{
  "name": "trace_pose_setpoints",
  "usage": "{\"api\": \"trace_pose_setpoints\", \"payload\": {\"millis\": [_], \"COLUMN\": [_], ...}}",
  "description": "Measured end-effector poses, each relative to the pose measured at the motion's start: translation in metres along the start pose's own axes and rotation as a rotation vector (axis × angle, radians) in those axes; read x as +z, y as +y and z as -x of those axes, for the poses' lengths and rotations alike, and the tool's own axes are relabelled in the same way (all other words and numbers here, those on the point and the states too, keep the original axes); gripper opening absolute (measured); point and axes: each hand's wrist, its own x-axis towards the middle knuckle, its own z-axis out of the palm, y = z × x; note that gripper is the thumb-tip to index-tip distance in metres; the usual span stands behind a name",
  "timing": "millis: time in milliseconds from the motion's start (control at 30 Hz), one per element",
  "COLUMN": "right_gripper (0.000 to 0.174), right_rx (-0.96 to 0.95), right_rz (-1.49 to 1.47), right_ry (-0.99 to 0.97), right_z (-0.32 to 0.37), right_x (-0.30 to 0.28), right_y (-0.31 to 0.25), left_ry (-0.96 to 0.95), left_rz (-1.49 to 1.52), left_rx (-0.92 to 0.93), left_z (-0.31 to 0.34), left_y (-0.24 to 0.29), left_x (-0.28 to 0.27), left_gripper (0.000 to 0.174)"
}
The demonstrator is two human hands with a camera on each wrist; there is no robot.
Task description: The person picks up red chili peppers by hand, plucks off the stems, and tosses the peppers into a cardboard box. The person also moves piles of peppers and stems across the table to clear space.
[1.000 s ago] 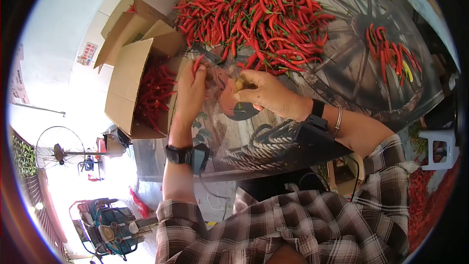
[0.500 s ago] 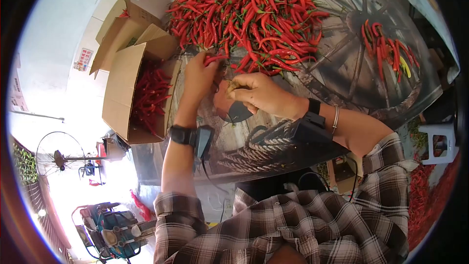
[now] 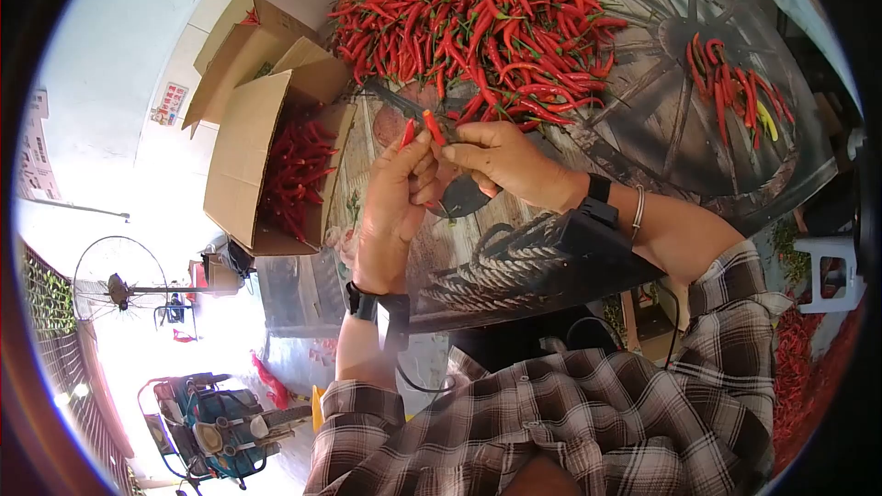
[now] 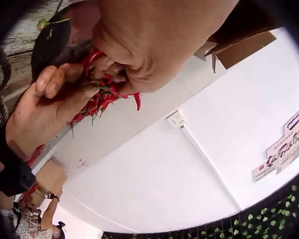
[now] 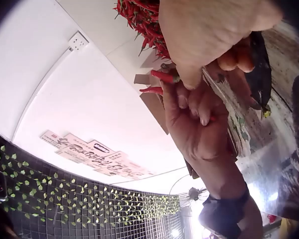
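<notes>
Over the table, my left hand point(image 3: 397, 197) is turned with its curled fingers showing and grips red chili peppers. One chili point(image 3: 407, 134) sticks up past its thumb. A second chili point(image 3: 433, 128) stands between the two hands, its green stem end at my right thumb in the right wrist view. My right hand point(image 3: 519, 165) pinches at that stem end with thumb and forefinger, its other fingers curled under. A little red also shows between the left fingers point(image 5: 205, 118). Beyond both hands lies a large heap of red chilies point(image 3: 478, 28) with green stems.
An open cardboard box point(image 3: 246, 161) of red chilies stands left of my left hand, with another box point(image 3: 220, 83) behind it. At the right lies a small group of red chilies point(image 3: 726, 92) with one yellow chili point(image 3: 766, 121). A white stool point(image 3: 831, 271) stands below.
My left hand first reached to the heap's near edge with a chili, then came back and turned over beside my right hand. My right hand stayed nearly in place and now meets a chili's stem end.
</notes>
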Motion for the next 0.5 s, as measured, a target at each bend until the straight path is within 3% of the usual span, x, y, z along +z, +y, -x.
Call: {"api": "trace_pose_setpoints", "payload": {"millis": [167,267,333,367,433,500], "right_gripper": [0.021,0.020,0.022,0.022,0.024,0.026], "right_rx": [-0.001,-0.012,0.044,0.044,0.116,0.108], "right_rz": [0.099,0.172,0.020,0.020,-0.173,-0.182], "right_ry": [-0.016,0.008,0.014,0.016,0.072,0.061], "right_z": [0.005,0.007,0.007,0.006,0.002,0.001], "right_x": [0.006,0.008,0.005,0.004,0.003,0.001], "right_y": [-0.009,-0.012,-0.013,-0.011,-0.007,-0.005], "left_ry": [0.017,0.073,0.274,0.273,0.194,0.232], "left_rz": [-0.057,-0.277,-0.682,-0.682,-1.111,-1.086], "left_rx": [0.018,0.055,0.385,0.384,0.803,0.786], "left_z": [0.004,0.005,0.009,0.013,0.019,0.022], "left_y": [0.003,0.002,-0.006,-0.008,-0.010,-0.009], "left_x": [0.005,0.002,0.012,0.015,0.019,0.014], "left_gripper": [0.019,0.021,0.016,0.016,0.016,0.016]}}
